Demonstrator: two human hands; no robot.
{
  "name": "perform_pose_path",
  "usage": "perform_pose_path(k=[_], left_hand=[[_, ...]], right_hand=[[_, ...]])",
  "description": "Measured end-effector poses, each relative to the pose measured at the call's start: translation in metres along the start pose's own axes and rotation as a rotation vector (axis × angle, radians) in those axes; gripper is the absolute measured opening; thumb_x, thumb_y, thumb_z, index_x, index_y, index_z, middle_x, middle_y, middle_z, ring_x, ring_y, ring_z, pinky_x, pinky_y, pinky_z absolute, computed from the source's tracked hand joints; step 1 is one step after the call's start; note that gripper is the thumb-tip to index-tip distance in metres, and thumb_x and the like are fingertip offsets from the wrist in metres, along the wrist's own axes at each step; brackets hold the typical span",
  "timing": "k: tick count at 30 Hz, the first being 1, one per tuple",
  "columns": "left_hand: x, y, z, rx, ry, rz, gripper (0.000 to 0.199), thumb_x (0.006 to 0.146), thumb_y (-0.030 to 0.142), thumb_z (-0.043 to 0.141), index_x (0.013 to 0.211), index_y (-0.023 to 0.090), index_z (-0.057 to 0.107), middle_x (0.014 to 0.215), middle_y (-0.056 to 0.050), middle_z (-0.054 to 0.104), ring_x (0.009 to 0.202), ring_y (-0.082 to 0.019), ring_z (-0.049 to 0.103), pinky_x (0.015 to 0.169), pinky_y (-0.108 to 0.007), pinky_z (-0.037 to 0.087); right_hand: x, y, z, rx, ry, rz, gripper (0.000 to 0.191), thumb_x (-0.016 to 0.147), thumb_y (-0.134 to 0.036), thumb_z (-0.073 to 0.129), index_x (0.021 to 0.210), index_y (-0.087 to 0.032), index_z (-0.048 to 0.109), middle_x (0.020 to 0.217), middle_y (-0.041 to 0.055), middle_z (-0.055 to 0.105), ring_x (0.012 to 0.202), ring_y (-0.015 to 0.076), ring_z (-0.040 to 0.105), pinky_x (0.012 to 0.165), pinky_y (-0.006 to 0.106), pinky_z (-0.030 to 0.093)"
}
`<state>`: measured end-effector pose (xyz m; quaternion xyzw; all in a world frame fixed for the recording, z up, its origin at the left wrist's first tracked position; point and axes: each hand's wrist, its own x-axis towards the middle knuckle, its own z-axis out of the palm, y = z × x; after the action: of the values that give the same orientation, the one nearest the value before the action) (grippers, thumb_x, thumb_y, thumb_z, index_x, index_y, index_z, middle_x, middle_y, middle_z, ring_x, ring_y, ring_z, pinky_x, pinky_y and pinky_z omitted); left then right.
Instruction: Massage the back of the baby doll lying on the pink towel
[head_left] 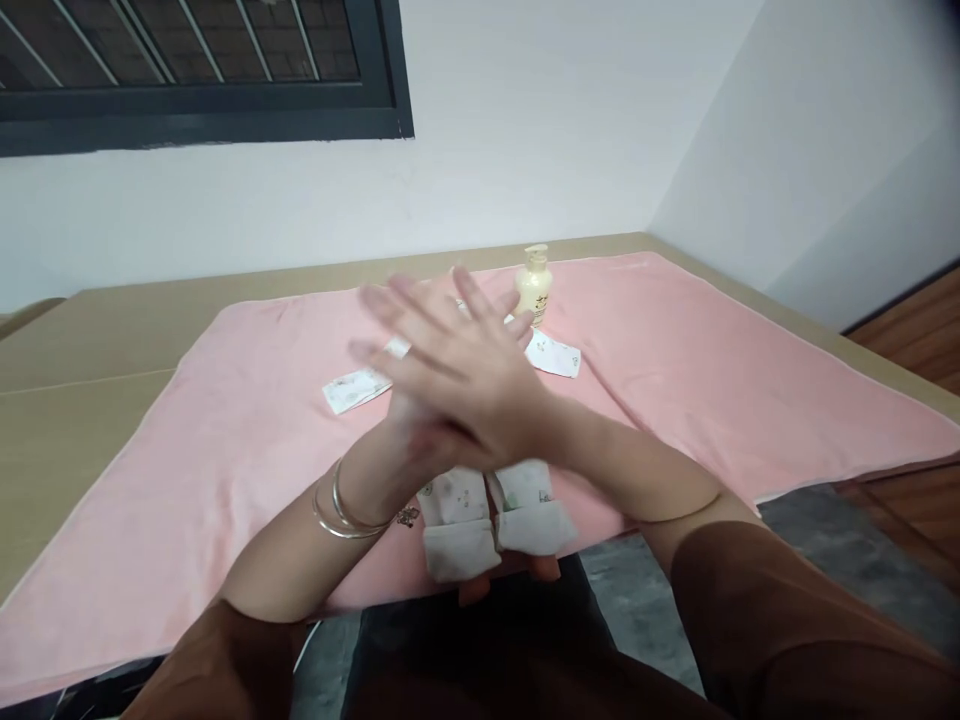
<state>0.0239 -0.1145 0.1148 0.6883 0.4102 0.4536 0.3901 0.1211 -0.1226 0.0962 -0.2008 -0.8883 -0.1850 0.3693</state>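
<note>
Well, the pump bottle: the pale yellow container (533,290) stands upright beyond the hands, slightly right of them; some fingertips overlap its lower left edge in view.
Blanket: a pink cloth (232,420) spreads beneath everything, its near edge drooping toward the person.
Counter: the beige surface (90,310) shows along the back and on the left, against a white wall (525,190).
Window: a dark frame (225,115) with pale bars, upper left.
Left wrist: silvery bangles (335,512); a small dark trinket (407,516) shows just beside it.
Hands: together, the right hand (465,370) laid across the left hand (424,425), fingers extended, both blurred.
White outfit: the printed garment (456,497) lies on the blanket under the hands, one sleeve out to each side, both legs toward the person, orange ends (474,590) poking from the pale cuffs.
In the way: hands and forearms cover the outfit's middle; whether they touch it cannot be told.
</note>
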Motion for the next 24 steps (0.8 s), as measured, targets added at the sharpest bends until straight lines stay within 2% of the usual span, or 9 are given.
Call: perform_pose_path(k=[4, 6, 8, 11, 13, 15, 17, 20, 24], left_hand=[[-0.001, 0.007, -0.014, -0.314, -0.097, 0.021, 0.085, 0.100, 0.047, -0.016, 0.134, 0.027, 0.058, 0.135, 0.000, 0.062, 0.153, -0.027, 0.027, 0.114, -0.055, 0.045], [0.012, -0.004, -0.023, -0.377, -0.066, 0.033, 0.086, 0.099, 0.054, -0.017, 0.139, 0.026, 0.054, 0.137, -0.002, 0.062, 0.151, -0.027, 0.032, 0.116, -0.052, 0.042], [0.032, -0.031, -0.024, -0.352, 0.013, 0.078, 0.079, 0.100, 0.061, -0.009, 0.146, 0.030, 0.046, 0.146, -0.002, 0.056, 0.151, -0.025, 0.032, 0.120, -0.047, 0.038], [0.065, -0.086, -0.014, -0.184, 0.186, 0.107, 0.067, 0.102, 0.064, 0.011, 0.149, 0.027, 0.043, 0.160, -0.003, 0.040, 0.154, -0.022, 0.026, 0.127, -0.040, 0.025], [0.080, -0.119, -0.007, -0.018, 0.206, 0.121, 0.063, 0.104, 0.061, 0.020, 0.149, 0.025, 0.043, 0.162, -0.004, 0.036, 0.155, -0.020, 0.023, 0.129, -0.036, 0.019], [0.087, -0.144, -0.003, 0.072, 0.220, 0.090, 0.060, 0.105, 0.056, 0.020, 0.149, 0.023, 0.044, 0.162, -0.005, 0.036, 0.154, -0.018, 0.026, 0.129, -0.034, 0.020], [0.089, -0.159, -0.003, 0.114, 0.233, 0.078, 0.055, 0.106, 0.050, 0.023, 0.148, 0.023, 0.046, 0.161, -0.006, 0.038, 0.153, -0.018, 0.030, 0.128, -0.034, 0.023], [0.089, -0.169, -0.006, 0.183, 0.238, 0.078, 0.050, 0.104, 0.041, 0.032, 0.147, 0.020, 0.047, 0.158, -0.009, 0.043, 0.149, -0.020, 0.038, 0.126, -0.036, 0.027], [0.091, -0.178, -0.008, 0.398, 0.214, 0.046, 0.047, 0.095, 0.027, 0.043, 0.138, 0.015, 0.056, 0.151, -0.013, 0.051, 0.145, -0.025, 0.043, 0.126, -0.043, 0.028]], right_hand=[[-0.003, 0.060, 0.015, 0.156, 0.152, 0.315, 0.063, 0.103, -0.055, 0.014, 0.147, -0.021, 0.044, 0.159, 0.0030, 0.039, 0.155, 0.0242, 0.022, 0.128, 0.054, 0.010], [-0.010, 0.081, 0.038, 0.299, 0.198, 0.494, 0.066, 0.101, -0.063, 0.014, 0.148, -0.025, 0.042, 0.157, 0.0024, 0.042, 0.154, 0.0241, 0.027, 0.128, 0.054, 0.016], [-0.017, 0.091, 0.066, 0.416, 0.202, 0.625, 0.069, 0.101, -0.064, 0.011, 0.145, -0.023, 0.045, 0.151, 0.0061, 0.049, 0.147, 0.0231, 0.039, 0.125, 0.050, 0.028], [-0.025, 0.090, 0.100, 0.470, 0.037, 0.722, 0.068, 0.102, -0.059, 0.014, 0.135, -0.016, 0.055, 0.137, 0.0115, 0.062, 0.130, 0.0233, 0.056, 0.117, 0.044, 0.041], [-0.026, 0.085, 0.111, 0.436, -0.101, 0.733, 0.058, 0.103, -0.051, 0.022, 0.128, -0.014, 0.060, 0.125, 0.0122, 0.068, 0.115, 0.0236, 0.063, 0.108, 0.042, 0.047], [-0.027, 0.083, 0.114, 0.381, -0.170, 0.747, 0.047, 0.102, -0.037, 0.027, 0.124, -0.014, 0.062, 0.121, 0.0117, 0.070, 0.108, 0.0226, 0.065, 0.103, 0.039, 0.049], [-0.028, 0.089, 0.114, 0.339, -0.191, 0.753, 0.045, 0.100, -0.028, 0.028, 0.126, -0.013, 0.062, 0.128, 0.0115, 0.068, 0.115, 0.0210, 0.063, 0.106, 0.035, 0.047], [-0.036, 0.110, 0.116, 0.280, -0.240, 0.799, 0.047, 0.099, -0.027, 0.030, 0.132, -0.012, 0.060, 0.144, 0.0113, 0.058, 0.133, 0.0197, 0.053, 0.118, 0.033, 0.036], [-0.048, 0.132, 0.120, 0.197, -0.306, 0.925, 0.048, 0.100, -0.031, 0.028, 0.128, -0.014, 0.062, 0.141, 0.0117, 0.059, 0.131, 0.0241, 0.053, 0.116, 0.040, 0.037]])
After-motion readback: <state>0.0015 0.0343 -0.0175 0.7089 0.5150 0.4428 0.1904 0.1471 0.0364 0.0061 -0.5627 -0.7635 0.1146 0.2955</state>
